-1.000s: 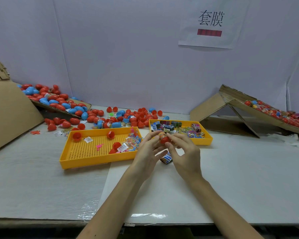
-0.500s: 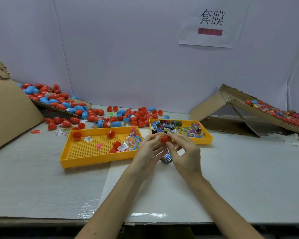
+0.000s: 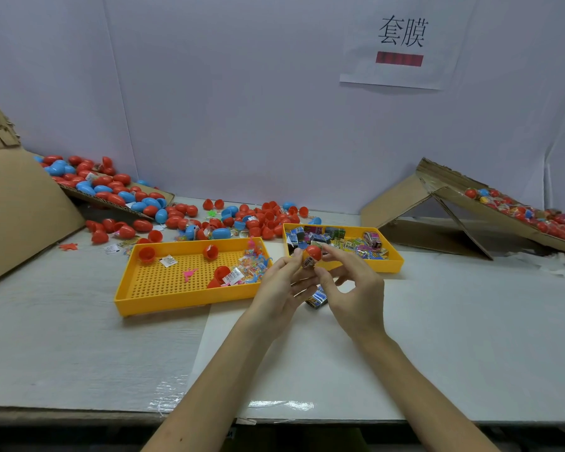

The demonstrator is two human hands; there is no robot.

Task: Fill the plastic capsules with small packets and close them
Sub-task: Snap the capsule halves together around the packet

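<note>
Both hands meet above the table between two yellow trays. My left hand (image 3: 282, 283) and my right hand (image 3: 353, 288) pinch a red capsule (image 3: 312, 254) between their fingertips; a printed packet shows inside it, at the lower part. A small blue packet (image 3: 317, 296) lies on the table under the hands. The left yellow tray (image 3: 150, 298) holds red capsule halves (image 3: 221, 274) and small packets (image 3: 252, 265). The right yellow tray (image 3: 392, 264) holds several colourful packets (image 3: 340, 236).
Loose red and blue capsules (image 3: 242, 220) lie scattered behind the trays and on a cardboard ramp (image 3: 118, 200) at the back left. A cardboard ramp (image 3: 470, 203) at the right carries filled capsules. A big cardboard sheet (image 3: 17, 207) leans at the far left.
Both hands have lifted the red capsule slightly and turned it at the fingertips. My right fingers have spread a little. Nothing else on the table has moved.
</note>
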